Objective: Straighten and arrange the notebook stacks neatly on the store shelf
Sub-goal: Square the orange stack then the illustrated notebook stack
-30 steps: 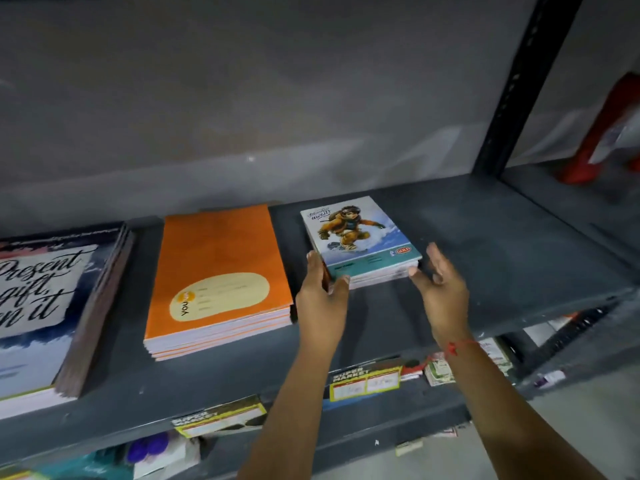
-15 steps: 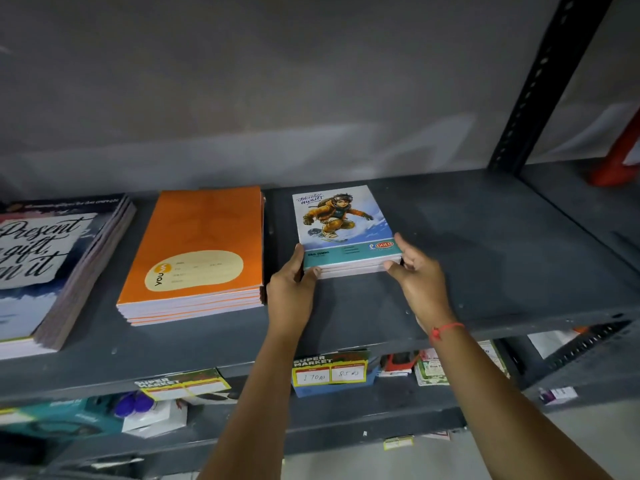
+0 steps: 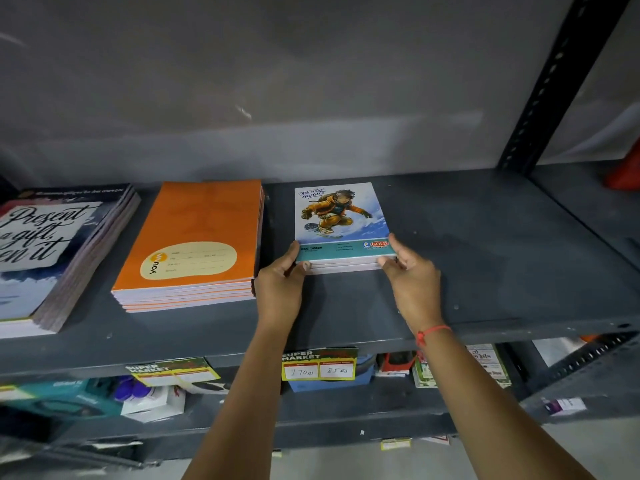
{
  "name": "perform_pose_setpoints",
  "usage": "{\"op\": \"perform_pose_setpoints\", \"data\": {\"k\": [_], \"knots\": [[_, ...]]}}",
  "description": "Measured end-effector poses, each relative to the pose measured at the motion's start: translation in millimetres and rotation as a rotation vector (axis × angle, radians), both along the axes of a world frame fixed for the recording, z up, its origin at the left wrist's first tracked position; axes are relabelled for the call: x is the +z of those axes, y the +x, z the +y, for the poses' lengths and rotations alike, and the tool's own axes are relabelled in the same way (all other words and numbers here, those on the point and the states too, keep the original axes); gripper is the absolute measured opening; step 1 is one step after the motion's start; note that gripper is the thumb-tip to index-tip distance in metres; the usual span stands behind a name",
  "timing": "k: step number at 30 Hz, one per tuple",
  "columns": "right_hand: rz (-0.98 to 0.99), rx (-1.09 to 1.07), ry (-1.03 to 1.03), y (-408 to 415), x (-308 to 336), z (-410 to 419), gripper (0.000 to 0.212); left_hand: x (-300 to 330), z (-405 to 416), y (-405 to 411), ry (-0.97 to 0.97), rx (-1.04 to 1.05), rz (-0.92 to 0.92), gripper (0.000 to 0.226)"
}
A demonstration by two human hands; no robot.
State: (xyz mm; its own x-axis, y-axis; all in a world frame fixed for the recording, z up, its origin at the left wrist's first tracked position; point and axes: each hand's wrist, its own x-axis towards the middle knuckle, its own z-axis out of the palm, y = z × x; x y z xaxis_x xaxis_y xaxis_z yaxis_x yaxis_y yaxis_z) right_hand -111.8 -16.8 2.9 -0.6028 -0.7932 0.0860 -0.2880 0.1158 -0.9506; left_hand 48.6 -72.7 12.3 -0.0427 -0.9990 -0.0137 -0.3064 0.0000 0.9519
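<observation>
Three notebook stacks (image 3: 341,225) on one shelf (image 3: 485,271); two hands (image 3: 280,289) grip the rightmost.

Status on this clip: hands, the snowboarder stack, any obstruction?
Left hand and right hand clamp the snowboarder notebook stack at its near corners. Stack flat on shelf. Orange stack close alongside, nothing blocking.

On the grey shelf (image 3: 485,265) lie 3 notebook stacks. The left hand (image 3: 280,289) and right hand (image 3: 412,275) grip the near corners of the small snowboarder stack (image 3: 341,220) — just beside the orange stack (image 3: 197,244) — with the lettered stack (image 3: 59,251) far left.
</observation>
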Motion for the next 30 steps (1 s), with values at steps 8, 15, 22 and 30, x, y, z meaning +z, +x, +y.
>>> {"op": "perform_pose_setpoints", "data": {"k": [8,15,22,30], "knots": [[0.038,-0.013,0.020,-0.1,3.7,-0.1,0.045,-2.2,-0.3,-2.5,-0.028,0.025,-0.023,0.042],[-0.001,-0.031,0.001,-0.2,2.2,-2.4,0.043,-1.5,0.1,-3.7,-0.028,0.042,0.019,0.043],[0.014,-0.043,-0.005,-0.1,2.9,-3.0,0.041,-2.6,-2.0,-4.1,0.002,0.069,0.048,0.041],[0.036,-0.045,0.001,0.1,1.6,-2.1,0.040,-6.2,-4.4,-4.1,-0.008,0.082,0.094,0.040]]}}
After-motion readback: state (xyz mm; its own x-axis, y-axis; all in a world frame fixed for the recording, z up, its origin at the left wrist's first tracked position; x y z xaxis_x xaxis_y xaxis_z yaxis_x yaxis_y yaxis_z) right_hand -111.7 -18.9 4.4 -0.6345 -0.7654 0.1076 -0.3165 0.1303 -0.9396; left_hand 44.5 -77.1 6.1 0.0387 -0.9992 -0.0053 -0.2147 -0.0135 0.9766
